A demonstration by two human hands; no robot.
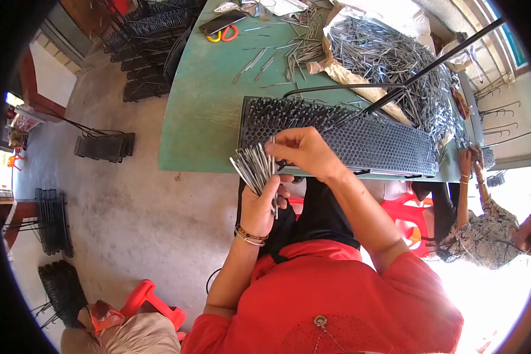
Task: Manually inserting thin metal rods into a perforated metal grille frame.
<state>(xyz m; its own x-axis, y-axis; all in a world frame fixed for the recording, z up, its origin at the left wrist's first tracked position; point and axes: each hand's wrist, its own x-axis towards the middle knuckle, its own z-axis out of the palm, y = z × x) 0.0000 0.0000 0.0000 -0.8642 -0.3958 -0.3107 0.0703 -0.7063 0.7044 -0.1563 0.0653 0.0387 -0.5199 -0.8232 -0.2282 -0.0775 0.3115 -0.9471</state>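
Observation:
A thick bundle of thin metal rods (253,168) fills my left hand (259,203), its fingers wrapped round the lower part. The rods point up and slightly left. My right hand (307,152) is at the bundle's upper right, thumb and fingers pinched together at the rod tips; whether a single rod is between them is too small to tell. Just beyond both hands, a long black perforated rack (377,144) lies along the table's near edge. Many rods stand upright in the holes of its left part, while the holes to the right show bare.
On the green table (197,118) lies a large heap of loose rods (389,53) on brown paper. Scissors (223,33) and a phone (222,22) sit at the far left. A black bar (436,68) slants above the rack. At right, another person's hands (466,162) work.

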